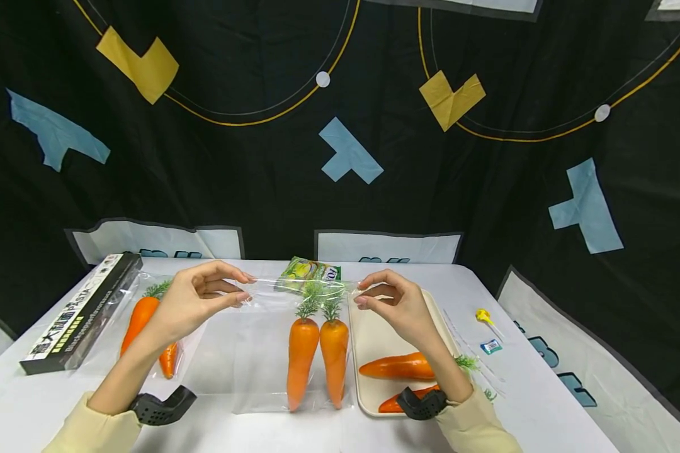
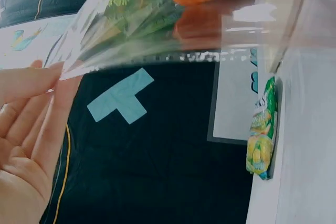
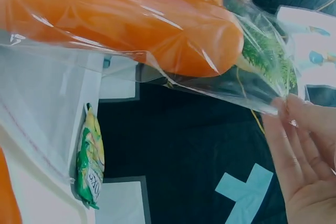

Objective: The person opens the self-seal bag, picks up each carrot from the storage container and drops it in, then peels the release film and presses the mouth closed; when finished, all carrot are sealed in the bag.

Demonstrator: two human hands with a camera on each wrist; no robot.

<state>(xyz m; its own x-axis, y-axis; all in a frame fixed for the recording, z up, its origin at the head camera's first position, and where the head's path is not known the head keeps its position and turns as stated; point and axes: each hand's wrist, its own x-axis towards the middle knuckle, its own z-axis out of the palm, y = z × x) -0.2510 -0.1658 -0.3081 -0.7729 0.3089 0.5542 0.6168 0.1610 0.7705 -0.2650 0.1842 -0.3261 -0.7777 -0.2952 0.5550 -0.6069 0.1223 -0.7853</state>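
Note:
A clear plastic bag (image 1: 260,371) hangs upright over the table between my two hands. Inside it are two orange carrots (image 1: 303,358) with green leafy tops, side by side toward the right. My left hand (image 1: 195,299) pinches the bag's upper left corner between thumb and fingers. At the upper right corner, my right hand (image 1: 398,308) pinches the film the same way. The right wrist view has a carrot (image 3: 131,27) close behind the film, its leafy top near my fingers. In the left wrist view, the bag's edge stretches out from my thumb.
Right of the bag lies a beige tray (image 1: 371,327) with orange carrots (image 1: 399,366), partly behind my forearm. At left are another bagged carrot (image 1: 138,321) and a long black-and-white box (image 1: 79,314). A green packet (image 1: 300,270) sits behind; a yellow lollipop (image 1: 483,315) and small blue packet (image 1: 491,346) lie right.

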